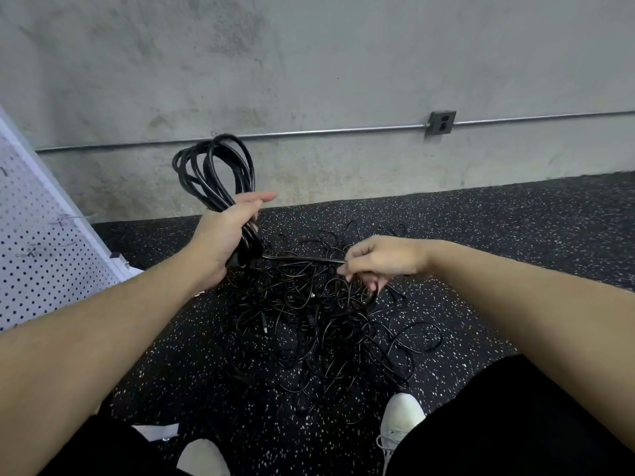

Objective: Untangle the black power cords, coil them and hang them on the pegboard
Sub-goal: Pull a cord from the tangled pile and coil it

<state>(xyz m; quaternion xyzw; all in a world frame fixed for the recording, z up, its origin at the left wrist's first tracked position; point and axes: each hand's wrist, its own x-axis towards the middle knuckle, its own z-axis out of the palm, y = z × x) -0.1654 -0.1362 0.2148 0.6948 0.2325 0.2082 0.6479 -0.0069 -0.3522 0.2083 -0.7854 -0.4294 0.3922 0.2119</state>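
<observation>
- Left hand [220,235] grips a coiled cord [214,170], loops upright.
- Right hand [381,259] pinches its taut tail [302,258] above the tangled pile [319,321] on the floor [515,218].

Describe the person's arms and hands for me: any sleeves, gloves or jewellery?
Both forearms are bare up to the frame edge, with no sleeves in view. The left hand and right hand wear no gloves; no rings, watch or wristband show.

The pegboard [41,235] runs off the left edge; the left hand [223,235] hides the coil's [214,166] lower end, and single cords in the tangle [319,321] blur together
</observation>
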